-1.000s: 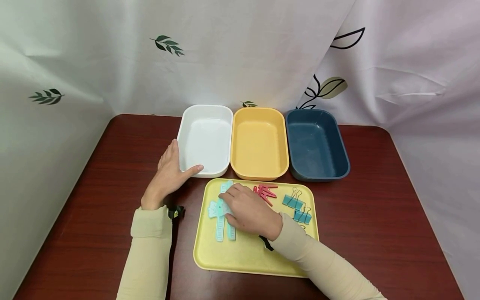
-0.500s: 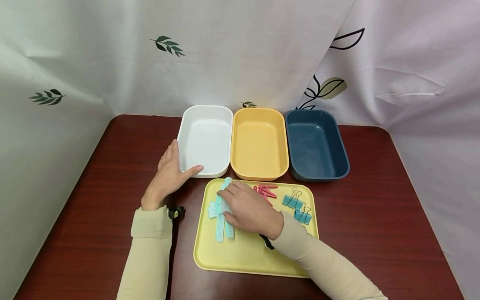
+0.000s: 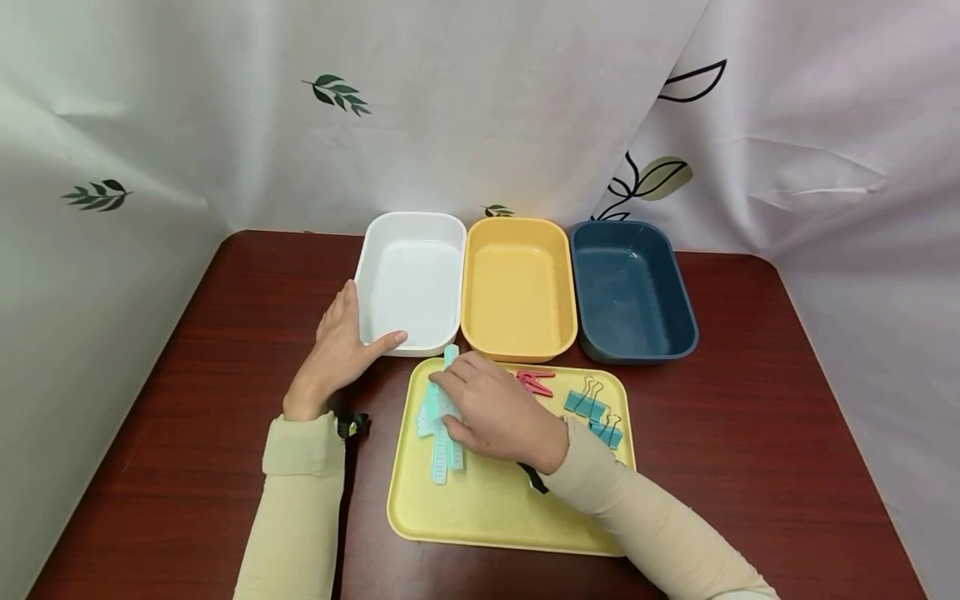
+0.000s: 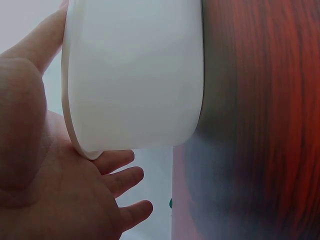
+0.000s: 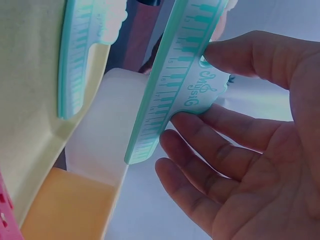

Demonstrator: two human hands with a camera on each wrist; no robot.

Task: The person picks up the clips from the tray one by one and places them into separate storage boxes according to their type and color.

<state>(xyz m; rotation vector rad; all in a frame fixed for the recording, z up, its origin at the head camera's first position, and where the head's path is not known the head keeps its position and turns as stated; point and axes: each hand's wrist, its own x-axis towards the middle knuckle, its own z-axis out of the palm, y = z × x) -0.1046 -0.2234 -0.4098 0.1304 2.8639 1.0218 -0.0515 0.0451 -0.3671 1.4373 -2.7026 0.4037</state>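
Observation:
My right hand (image 3: 501, 410) pinches a mint-green ruler (image 5: 172, 82) between thumb and fingers. This ruler has piano-key markings, the word "Music" and a scalloped side. In the right wrist view it is raised off the yellow tray (image 3: 495, 521). A similar ruler (image 3: 439, 467) lies on the tray's left part, partly hidden by the held one. My left hand (image 3: 335, 354) rests against the near left corner of the white bin (image 3: 412, 344). Its fingers stretch along the outer side while the thumb lies over the near rim.
A yellow bin (image 3: 519, 352) and a dark blue bin (image 3: 637, 357) stand right of the white one, behind the tray. On the tray are pink clips (image 3: 534, 383), partly hidden by my right hand, and teal binder clips (image 3: 587, 404). A patterned curtain (image 3: 480, 108) hangs behind.
The held ruler has come up from the tray and shifted slightly left and away, toward the white bin, with my right hand. My left hand stays in place.

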